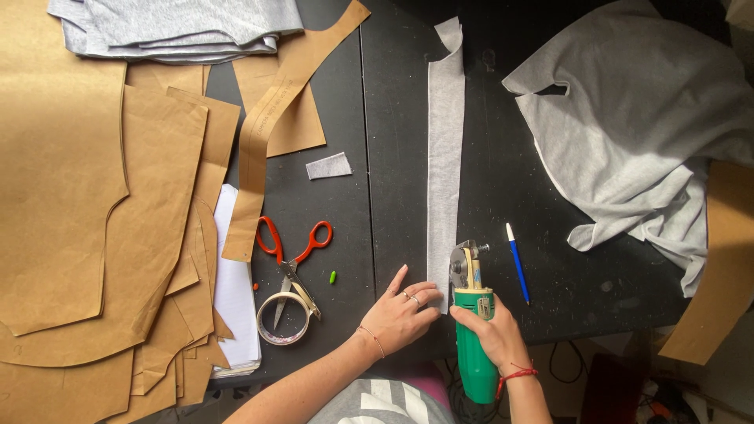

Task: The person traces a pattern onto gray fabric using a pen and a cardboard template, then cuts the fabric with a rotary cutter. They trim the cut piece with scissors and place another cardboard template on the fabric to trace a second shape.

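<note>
- Head view: the right hand (496, 334) is clenched around the green handle of an electric rotary fabric cutter (470, 314), which stands at the near edge of the black desk (393, 157).
- The cutter's round blade and guard sit at the 12 o'clock end of the tool, touching the near end of a long grey fabric strip (445, 149).
- The strip's long axis runs from 6 o'clock to 12 o'clock, straight away from the person, so it lies dead ahead of the blade and in line with the cutter's body.
- The left hand (402, 312) is released and flat, fingers spread, pressing on the desk just at 9 o'clock of the blade, its fingertips at the strip's near left corner. It grasps nothing.
- Both hands are at the strip's near end; the right is the one in line with it, the left just beside.
- At 3 o'clock of the cutter, near but apart, lies a blue pen (517, 263), roughly parallel to the strip.
- At 9 o'clock of the left hand lie orange-handled scissors (292, 259) across a roll of tape (283, 318).
- Further towards 9 o'clock, brown paper pattern pieces (94, 220) are stacked.
- At 2 o'clock a crumpled grey cloth (628, 133) lies well apart.
</note>
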